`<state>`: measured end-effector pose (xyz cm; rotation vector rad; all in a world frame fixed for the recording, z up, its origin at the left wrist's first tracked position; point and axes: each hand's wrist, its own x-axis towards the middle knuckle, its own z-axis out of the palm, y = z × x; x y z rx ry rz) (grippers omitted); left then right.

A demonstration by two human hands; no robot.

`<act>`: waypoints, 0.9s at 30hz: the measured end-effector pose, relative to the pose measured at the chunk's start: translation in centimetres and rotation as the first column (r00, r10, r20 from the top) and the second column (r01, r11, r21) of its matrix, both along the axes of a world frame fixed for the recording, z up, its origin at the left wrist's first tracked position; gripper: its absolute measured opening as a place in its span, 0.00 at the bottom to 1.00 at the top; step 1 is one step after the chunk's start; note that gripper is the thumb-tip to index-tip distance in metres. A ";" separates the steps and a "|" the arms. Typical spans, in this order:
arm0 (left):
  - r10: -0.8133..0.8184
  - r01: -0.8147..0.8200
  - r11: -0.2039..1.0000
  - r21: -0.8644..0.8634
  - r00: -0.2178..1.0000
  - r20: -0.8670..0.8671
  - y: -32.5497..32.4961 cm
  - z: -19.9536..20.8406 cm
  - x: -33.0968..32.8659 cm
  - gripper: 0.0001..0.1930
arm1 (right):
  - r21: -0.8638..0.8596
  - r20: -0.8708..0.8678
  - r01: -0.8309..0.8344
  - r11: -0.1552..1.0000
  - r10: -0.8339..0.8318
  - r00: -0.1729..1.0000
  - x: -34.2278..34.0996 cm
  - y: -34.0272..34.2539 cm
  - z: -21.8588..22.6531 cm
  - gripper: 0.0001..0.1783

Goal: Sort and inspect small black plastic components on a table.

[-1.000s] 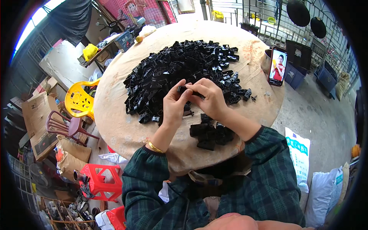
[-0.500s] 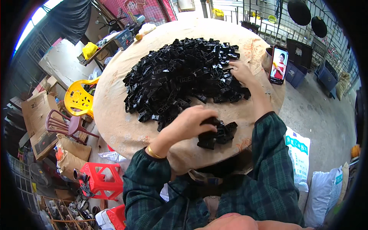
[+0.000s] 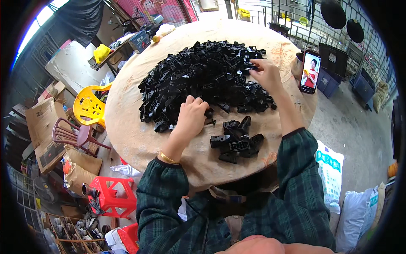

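Note:
A broad heap of small black plastic parts (image 3: 186,80) covers the middle of the round table. At the heap's near edge my left hand (image 3: 192,114) is closed, its fingers curled over a black part that shows only in bits beside the knuckles. My right hand (image 3: 267,77) reaches the heap's right side, thumb and forefinger apart among the parts; whether it touches one is hard to see. Closer to me lies a small separate group of black parts (image 3: 240,146), several pieces resting loosely on the cloth.
A pale patterned cloth (image 3: 131,142) covers the table. A phone (image 3: 310,72) showing a person leans against a metal cup (image 3: 297,63) at the right edge. Red stools (image 3: 112,194), a yellow chair (image 3: 91,108) and a maroon chair (image 3: 78,137) stand left; white sacks (image 3: 330,173) stand right.
My left hand has left the small near group and moved up and left to the heap's edge, uncovering that group. My right hand stays at the heap's right side, its fingers more bent.

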<state>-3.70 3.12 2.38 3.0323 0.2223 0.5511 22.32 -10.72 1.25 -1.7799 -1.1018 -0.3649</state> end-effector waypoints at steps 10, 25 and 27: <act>0.128 0.039 0.696 -0.717 0.976 0.177 0.1 0.4 1.4 0.10 | -0.209 -0.153 -0.529 0.822 0.507 0.848 -9.2 -0.7 3.2 0.21; 0.023 -0.017 1.000 -0.020 0.939 0.344 -0.6 -0.9 2.0 0.12 | 0.244 -0.491 -0.473 0.847 0.528 0.693 -8.1 0.1 2.2 0.21; -0.062 0.062 0.998 0.007 0.976 0.210 -0.9 -1.3 2.2 0.10 | 0.267 -0.547 -0.479 0.836 0.541 0.638 -8.3 -0.1 2.3 0.21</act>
